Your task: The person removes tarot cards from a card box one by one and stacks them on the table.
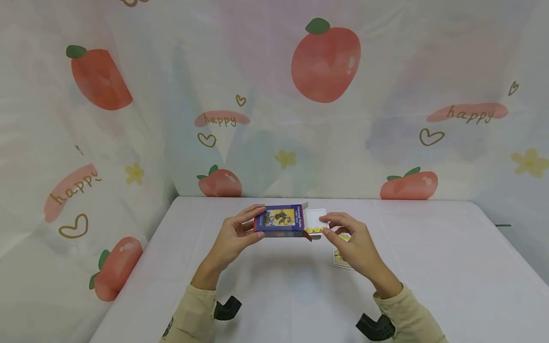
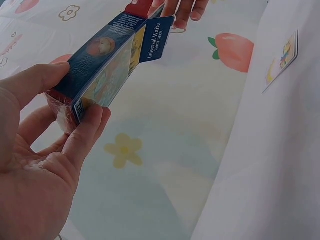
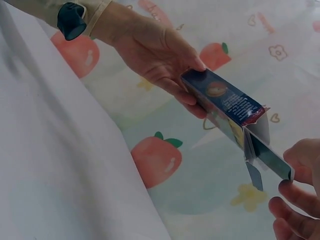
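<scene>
My left hand (image 1: 233,238) grips the closed end of a blue tarot card box (image 1: 280,220), thumb on one narrow side and fingers on the other. The box is held above the table with its torn-looking open end to the right, flaps spread. Out of that end stick tarot cards (image 1: 315,218), the front one pale with yellow discs along its lower edge. My right hand (image 1: 353,243) pinches their outer end between thumb and fingers. How many cards are in the pinch cannot be told. Another small pile of tarot cards (image 1: 340,257) lies on the table, partly hidden behind the right hand.
A white cloth covers the table (image 1: 296,295). Behind and to the left hangs a patterned curtain (image 1: 266,76) with fruit and "happy" prints. Black wrist devices (image 1: 228,308) sit at both sleeve cuffs.
</scene>
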Tool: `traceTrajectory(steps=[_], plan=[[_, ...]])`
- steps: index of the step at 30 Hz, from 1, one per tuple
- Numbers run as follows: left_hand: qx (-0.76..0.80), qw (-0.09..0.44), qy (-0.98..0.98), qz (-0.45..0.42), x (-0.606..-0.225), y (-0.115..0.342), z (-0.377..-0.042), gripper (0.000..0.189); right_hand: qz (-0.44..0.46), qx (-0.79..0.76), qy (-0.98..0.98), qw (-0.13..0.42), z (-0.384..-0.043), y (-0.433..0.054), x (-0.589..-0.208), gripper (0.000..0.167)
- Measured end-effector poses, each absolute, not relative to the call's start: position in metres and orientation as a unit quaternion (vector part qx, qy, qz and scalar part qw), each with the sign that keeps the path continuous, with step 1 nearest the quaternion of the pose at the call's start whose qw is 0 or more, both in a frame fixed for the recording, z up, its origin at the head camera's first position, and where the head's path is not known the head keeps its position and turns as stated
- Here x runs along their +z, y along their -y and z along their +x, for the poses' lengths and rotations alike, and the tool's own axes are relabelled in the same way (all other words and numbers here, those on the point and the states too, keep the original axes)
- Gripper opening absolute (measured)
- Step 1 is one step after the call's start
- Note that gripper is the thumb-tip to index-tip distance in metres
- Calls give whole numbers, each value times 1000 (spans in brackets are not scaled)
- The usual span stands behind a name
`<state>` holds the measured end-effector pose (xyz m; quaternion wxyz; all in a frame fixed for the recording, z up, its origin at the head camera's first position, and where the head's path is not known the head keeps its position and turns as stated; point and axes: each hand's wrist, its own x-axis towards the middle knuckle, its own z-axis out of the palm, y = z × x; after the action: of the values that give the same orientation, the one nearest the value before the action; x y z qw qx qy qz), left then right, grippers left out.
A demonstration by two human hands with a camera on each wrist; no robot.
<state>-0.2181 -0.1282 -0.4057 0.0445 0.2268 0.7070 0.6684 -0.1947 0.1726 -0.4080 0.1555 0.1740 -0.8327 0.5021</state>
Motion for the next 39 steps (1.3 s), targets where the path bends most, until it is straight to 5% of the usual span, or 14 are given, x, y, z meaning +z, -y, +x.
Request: traceTrajectory(steps=[39], plan=[[670, 39, -704, 231, -403, 129, -217, 54, 176, 528, 812, 176, -195, -177, -407, 28]])
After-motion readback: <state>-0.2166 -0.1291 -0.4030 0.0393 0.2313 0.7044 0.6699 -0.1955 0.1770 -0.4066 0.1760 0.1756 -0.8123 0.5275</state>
